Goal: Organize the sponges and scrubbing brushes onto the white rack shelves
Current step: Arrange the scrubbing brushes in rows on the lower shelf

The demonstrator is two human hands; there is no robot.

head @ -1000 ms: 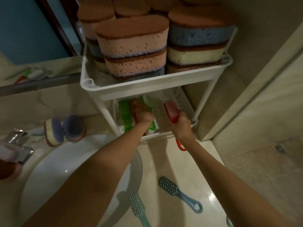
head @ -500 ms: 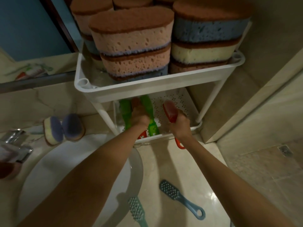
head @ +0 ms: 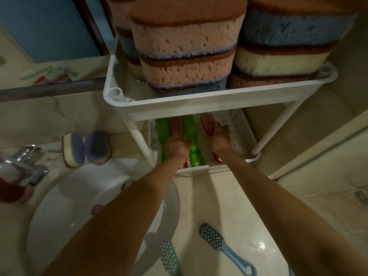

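Note:
The white rack stands in front of me, its top shelf packed with stacked sponges. Both hands reach into the perforated lower shelf. My left hand grips the handle of a red brush that lies between two green brushes. My right hand holds a second red brush down on the shelf, just right of the green ones. Two blue brushes lie on the floor below my arms. Two sponges sit on the counter at left.
A white basin fills the lower left, with a chrome tap beside it. A beige wall closes in right of the rack. A floor drain shows at the right edge.
My right hand has carried the red brush further in and laid it on the lower shelf. My left hand stays on the red brush between the green ones. The view has moved closer.

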